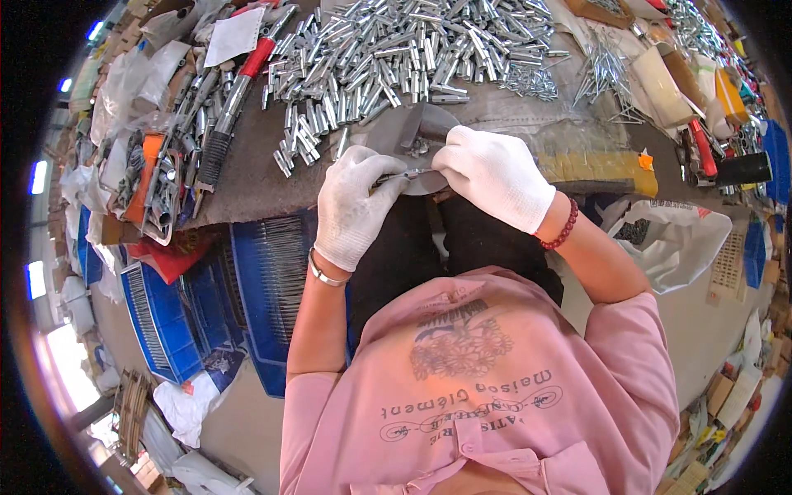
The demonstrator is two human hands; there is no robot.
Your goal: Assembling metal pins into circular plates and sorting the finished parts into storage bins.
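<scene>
Both my hands wear white knitted gloves and meet at the table's near edge. My left hand [355, 202] is closed in a pinch on a small silvery metal rod [408, 174], which points toward the other hand. My right hand [495, 175] is closed at the rod's far side, its fingertips curled under, so what they grip is hidden. Under the fingers shows a grey round plate [427, 185]. Just beyond it stands a dark metal block [429, 124], with a few tiny metal bits beside it.
A big heap of short metal tubes [388, 58] covers the far table. Thin metal rods [606, 74] lie at right. A red-handled tool [247, 70] and assorted tools lie at left. Blue bins [268, 289] stand below the table at left; a white bag [681, 239] hangs at right.
</scene>
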